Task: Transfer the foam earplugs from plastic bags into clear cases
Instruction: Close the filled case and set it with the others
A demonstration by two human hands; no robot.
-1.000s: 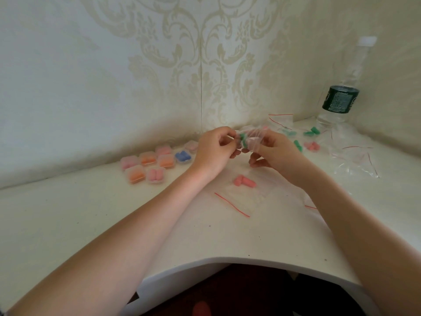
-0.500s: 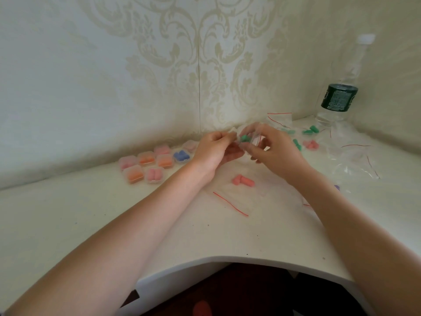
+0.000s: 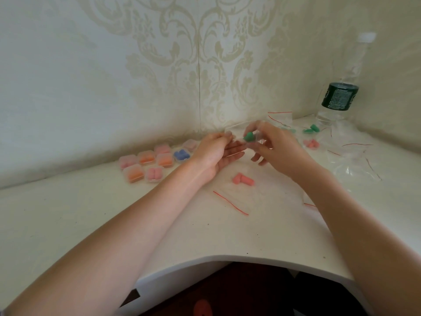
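The green earplugs (image 3: 249,136) sit in a clear bag (image 3: 241,131) pinched between the right hand (image 3: 276,148) and left hand (image 3: 215,151) above the bench (image 3: 68,215), with filled cases (image 3: 157,160) just left of the left hand.

White corner table (image 3: 68,215), patterned cream wallpaper (image 3: 159,65), clear water bottle (image 3: 341,87) w/ dark green label, far right.

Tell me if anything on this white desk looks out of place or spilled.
Nothing looks spilled or damaged. The clear cases sit grouped by the wall; a pair of pink foam earplugs lies in a clear plastic bag mid-desk, and empty bags are strewn right.
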